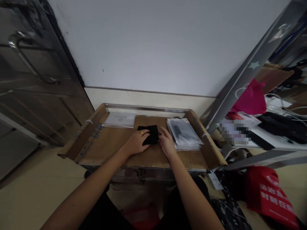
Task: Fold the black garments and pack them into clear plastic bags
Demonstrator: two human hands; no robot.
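Note:
A small folded black cloth-like item (152,136) lies on the cardboard-lined table (107,145), near its middle. My left hand (137,141) rests over the item's left part, with fingers apart and a ring on one finger. Beside the item's right edge is my right hand (166,142), its fingers slightly curled and at or very near the edge. A stack of clear plastic packets with dark contents (183,132) sits just right of my right hand. At the back left of the table lies a flat white packet (120,120).
Raised cardboard edges (208,145) border the table. A white wall (148,48) stands behind it, and a metal door with a handle (31,64) is at left. To the right, a cluttered white desk (283,140) stands above a red bag (271,195).

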